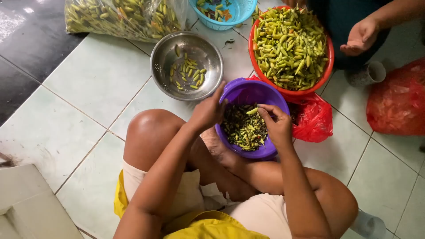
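Four containers: set on the tiled floor [88, 79] in front of the seated person
Purple bowl [241, 93]: propped against the person's foot, filled with dark stems and green scraps
Steel colander [161, 66]: just left of the purple bowl, a few green chillies scattered in its bottom
Red basket [330, 57]: behind the purple bowl, heaped with green chillies
Blue basket [237, 15]: at the top edge, only partly seen, a few scraps inside
Chilli [252, 111]: small, pale green, pinched at the fingertips of the right hand [276, 126] over the purple bowl
Left hand [208, 110]: fingers spread loosely, nothing held, raised at the near rim of the purple bowl
Clear bag [119, 15]: top left, packed with green chillies
Red bags [398, 97]: two lie on the right, one tucked under the red basket
Other person's hand [361, 37]: cupped, palm up, beside the red basket
Floor: pale green tiles, a dark strip at the far left
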